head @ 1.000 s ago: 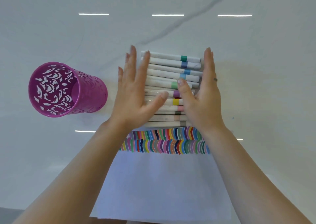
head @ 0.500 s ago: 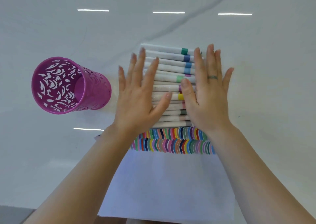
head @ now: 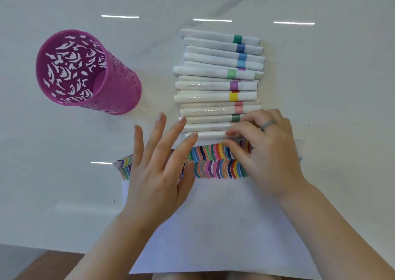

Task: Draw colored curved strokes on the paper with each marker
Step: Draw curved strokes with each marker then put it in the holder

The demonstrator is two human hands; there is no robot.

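On the white table (head: pixel 320 87), the paper (head: pixel 213 226) lies nearest, its coloured strokes (head: pixel 213 166) partly hidden under both hands. The left hand (head: pixel 158 179) rests on it, fingers straight and spread. The right hand (head: pixel 269 151) pinches the nearest marker (head: pixel 209 135) at the paper's far edge, covering its colour band.

The single head-worn wide-angle camera looks steeply down and forward at the white table (head: pixel 320 87) from close above: paper (head: pixel 213 226) at six o'clock, markers (head: pixel 213 74) at twelve, pink cup (head: pixel 85 70) at ten.
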